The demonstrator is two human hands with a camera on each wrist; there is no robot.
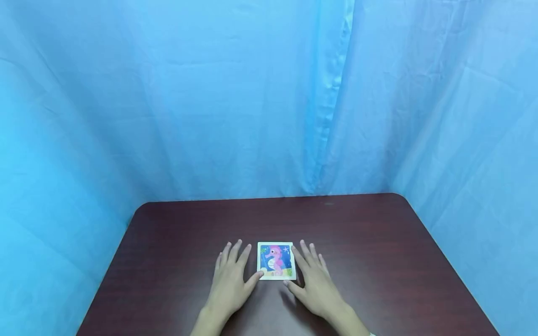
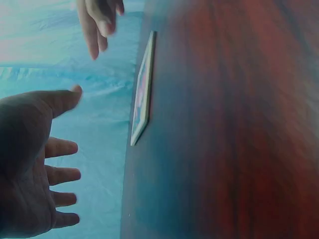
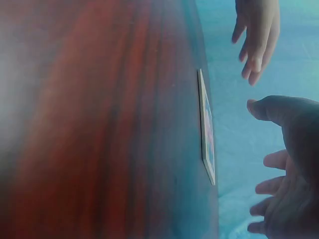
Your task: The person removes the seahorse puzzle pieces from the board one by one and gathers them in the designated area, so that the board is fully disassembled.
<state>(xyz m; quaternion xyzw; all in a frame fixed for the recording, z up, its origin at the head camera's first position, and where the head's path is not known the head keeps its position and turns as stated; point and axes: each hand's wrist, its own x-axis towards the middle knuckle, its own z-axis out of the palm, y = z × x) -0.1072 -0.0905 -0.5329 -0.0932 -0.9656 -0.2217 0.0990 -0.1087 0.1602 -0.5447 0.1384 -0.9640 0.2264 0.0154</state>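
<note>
A square picture puzzle board (image 1: 275, 261) with a pale border lies flat on the dark table (image 1: 201, 224); it shows a pink seahorse on a blue sea. To its left my left hand (image 1: 230, 282) is held with fingers spread, the thumb overlapping the lower left corner in the head view. My right hand (image 1: 317, 282) is on the other side, fingers spread too, its index fingertip overlapping the upper right edge. Both wrist views show the hands raised above the tabletop, apart from the board (image 2: 143, 94), whose thin side (image 3: 204, 129) faces the camera. Neither hand holds anything.
Blue curtains (image 1: 235, 102) hang behind the table and along both its sides. The table has rounded far corners, and its reddish-brown wood surface (image 2: 239, 124) stretches around the board.
</note>
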